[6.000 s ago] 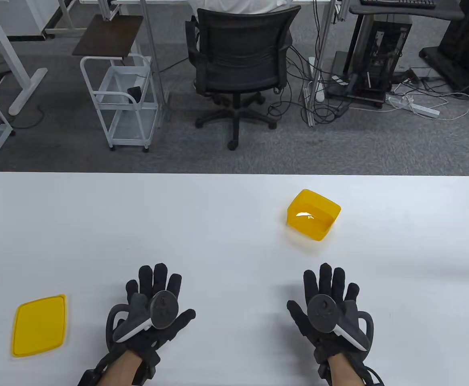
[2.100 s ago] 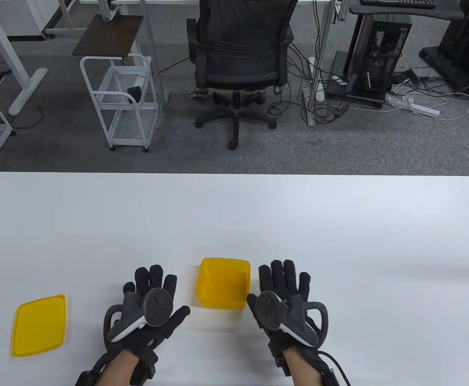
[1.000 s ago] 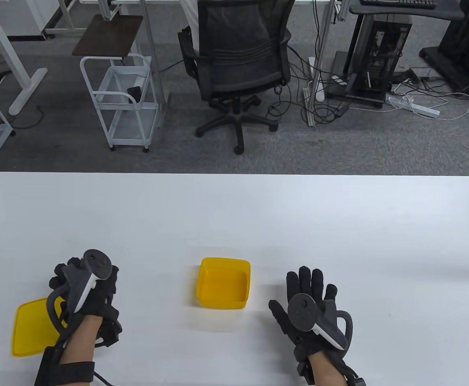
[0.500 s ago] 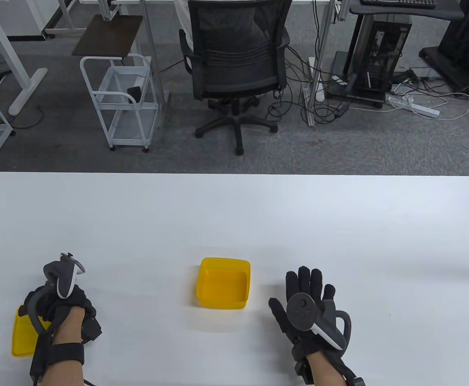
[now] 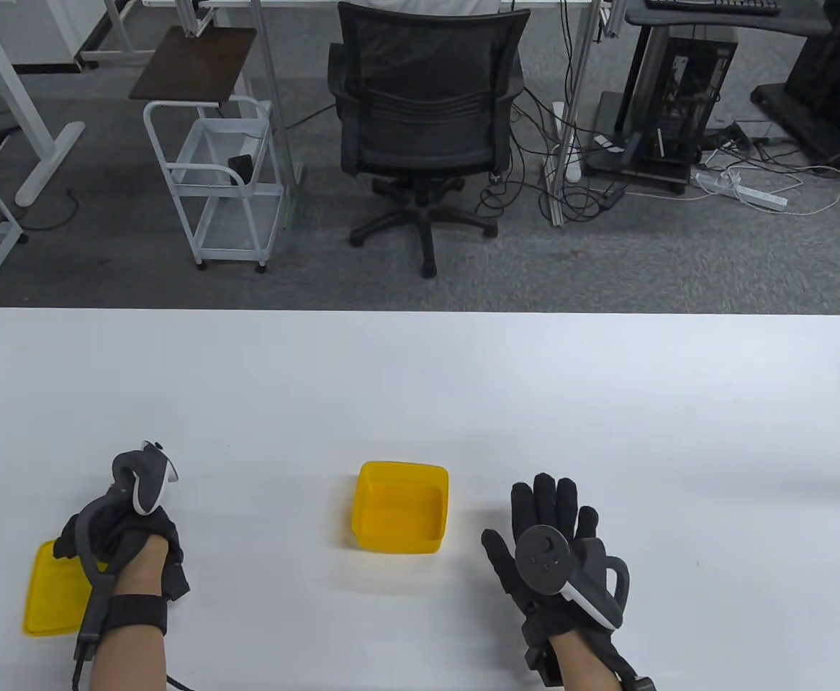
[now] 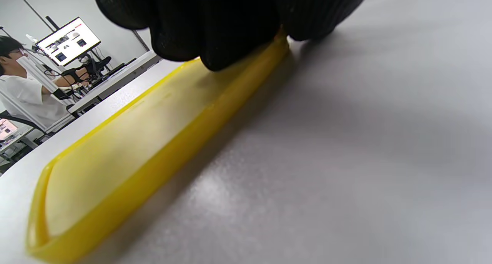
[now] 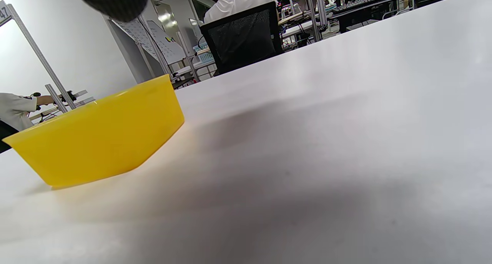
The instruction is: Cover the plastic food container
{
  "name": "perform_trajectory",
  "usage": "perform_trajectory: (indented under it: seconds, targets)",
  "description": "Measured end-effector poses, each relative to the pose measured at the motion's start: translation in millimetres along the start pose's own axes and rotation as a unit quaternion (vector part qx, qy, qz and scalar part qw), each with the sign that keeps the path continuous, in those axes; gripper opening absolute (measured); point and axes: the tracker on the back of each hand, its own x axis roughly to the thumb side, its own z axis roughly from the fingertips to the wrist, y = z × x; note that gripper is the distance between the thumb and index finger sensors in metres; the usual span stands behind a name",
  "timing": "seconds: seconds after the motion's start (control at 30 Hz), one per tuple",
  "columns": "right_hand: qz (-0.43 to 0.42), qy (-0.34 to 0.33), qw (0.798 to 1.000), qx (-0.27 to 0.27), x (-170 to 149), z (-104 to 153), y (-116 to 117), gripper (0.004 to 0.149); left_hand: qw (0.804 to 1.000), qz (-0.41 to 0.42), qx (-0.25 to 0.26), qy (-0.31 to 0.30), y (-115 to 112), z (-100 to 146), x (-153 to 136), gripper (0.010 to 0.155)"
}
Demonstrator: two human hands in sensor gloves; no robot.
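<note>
Leftward since earlier, the left hand (image 5: 121, 533) apparently pinches the lid (image 5: 56, 597); the right hand (image 5: 553, 536) lies flat, released.

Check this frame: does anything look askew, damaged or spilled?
Nothing stands out. The yellow container sits upright and open; the lid lies on the table, gripped at its edge by the left hand. Right hand rests flat.

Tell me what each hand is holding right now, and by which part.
The left hand grips the yellow lid at one corner edge, its fingers on top. The right hand holds nothing, lying open beside the yellow container.
</note>
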Motion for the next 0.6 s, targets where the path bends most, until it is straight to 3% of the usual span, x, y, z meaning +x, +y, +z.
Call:
perform_trajectory:
  seconds: [0.37, 0.6]
  targets:
    - [-0.002, 0.003, 1.000, -0.008, -2.3, 0.3, -1.7, 0.077, 0.998, -0.045, 0.045, 0.002, -1.0, -1.2, 7.0, 0.040]
    - [-0.001, 0.001, 1.000, -0.009, -2.1, 0.5, -1.6, 0.077, 0.997, -0.034, 0.070, -0.025, 10.5, 17.2, -7.0, 0.041]
